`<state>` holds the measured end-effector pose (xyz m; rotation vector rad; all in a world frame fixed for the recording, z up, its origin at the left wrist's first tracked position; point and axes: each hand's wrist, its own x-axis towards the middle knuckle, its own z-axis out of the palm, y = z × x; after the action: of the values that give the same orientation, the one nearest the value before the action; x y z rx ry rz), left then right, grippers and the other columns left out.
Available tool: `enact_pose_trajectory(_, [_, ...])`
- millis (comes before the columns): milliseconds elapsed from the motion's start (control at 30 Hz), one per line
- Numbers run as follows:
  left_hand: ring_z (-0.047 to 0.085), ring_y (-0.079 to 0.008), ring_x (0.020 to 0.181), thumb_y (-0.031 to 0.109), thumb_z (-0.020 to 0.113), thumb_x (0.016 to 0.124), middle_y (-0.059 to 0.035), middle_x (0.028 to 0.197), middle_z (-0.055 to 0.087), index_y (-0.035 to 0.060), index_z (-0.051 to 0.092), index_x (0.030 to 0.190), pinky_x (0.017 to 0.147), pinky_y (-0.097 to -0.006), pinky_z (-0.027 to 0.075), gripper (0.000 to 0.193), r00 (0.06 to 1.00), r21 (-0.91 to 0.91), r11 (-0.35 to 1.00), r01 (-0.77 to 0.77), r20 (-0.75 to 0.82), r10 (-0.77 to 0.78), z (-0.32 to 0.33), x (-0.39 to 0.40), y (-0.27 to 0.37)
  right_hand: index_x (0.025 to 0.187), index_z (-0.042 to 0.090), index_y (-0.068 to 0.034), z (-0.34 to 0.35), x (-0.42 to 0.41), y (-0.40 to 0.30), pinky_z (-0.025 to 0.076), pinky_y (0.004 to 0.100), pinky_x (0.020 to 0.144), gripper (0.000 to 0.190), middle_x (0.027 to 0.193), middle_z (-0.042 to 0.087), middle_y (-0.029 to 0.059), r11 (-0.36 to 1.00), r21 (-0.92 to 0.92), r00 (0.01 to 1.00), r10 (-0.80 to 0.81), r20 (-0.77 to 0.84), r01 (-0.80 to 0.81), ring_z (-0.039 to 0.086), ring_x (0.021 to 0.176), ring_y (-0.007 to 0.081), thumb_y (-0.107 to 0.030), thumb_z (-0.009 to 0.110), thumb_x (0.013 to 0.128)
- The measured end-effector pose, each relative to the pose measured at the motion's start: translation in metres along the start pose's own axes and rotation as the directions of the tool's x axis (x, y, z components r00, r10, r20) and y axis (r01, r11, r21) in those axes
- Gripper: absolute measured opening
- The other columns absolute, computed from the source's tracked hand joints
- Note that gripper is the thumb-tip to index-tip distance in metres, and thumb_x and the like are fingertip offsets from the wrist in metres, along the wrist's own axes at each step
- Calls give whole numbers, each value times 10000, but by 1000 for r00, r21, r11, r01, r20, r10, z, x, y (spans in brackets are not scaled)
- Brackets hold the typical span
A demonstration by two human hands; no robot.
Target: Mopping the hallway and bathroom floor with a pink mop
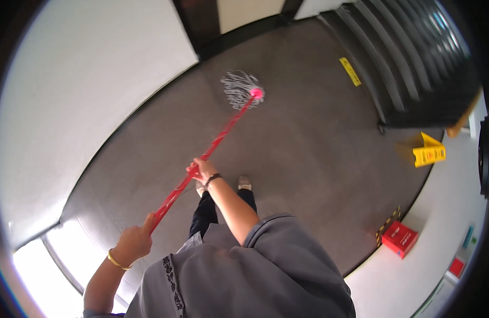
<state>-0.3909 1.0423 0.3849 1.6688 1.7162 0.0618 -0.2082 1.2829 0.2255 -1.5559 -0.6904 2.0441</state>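
Observation:
A string mop with a red handle [221,136] reaches from my body up to the grey floor. Its grey string head [239,90] lies spread on the floor, joined to the pole by a pink socket [256,93]. My left hand [133,243], with a gold bangle at the wrist, is closed round the top end of the handle. Farther down the pole, my right hand [202,171] holds it with a dark bracelet on the wrist. Both my shoes stand on the floor below the right hand.
Dark stairs [379,59] rise at the upper right, with a yellow strip [350,72] on the floor beside them. A yellow floor sign [429,153] stands near the right wall. Below it is a red box [400,239]. A white wall [93,79] borders the floor at left.

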Motion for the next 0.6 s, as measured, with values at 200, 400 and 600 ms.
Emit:
enact_pose_trajectory(200, [562,-327,567,105,505,684,-165,617,558,56,259,1224,516,-423,436,595,916,225,889,-400,75,393,-5,115,108,764,456,-26,-176,-30,-78,429,413,511,62,590,485,110,869,358,892,-178,-416,340,517,534,254,-88,465,764])
enact_pose_trajectory(400, [579,-305,606,115,486,699,-144,669,577,66,293,1216,531,-406,447,555,775,391,675,-626,219,593,58,158,183,885,394,-92,-314,-69,-13,485,384,492,140,639,437,65,773,404,709,-83,-701,490,464,501,173,-153,451,773])
enact_pose_trajectory(600, [567,-311,626,218,515,733,-192,812,560,111,380,1168,565,-406,448,468,693,-376,910,-178,608,387,62,205,134,812,407,-30,-304,-52,68,485,455,558,74,606,472,132,606,615,750,44,-660,505,488,529,258,-38,385,742])
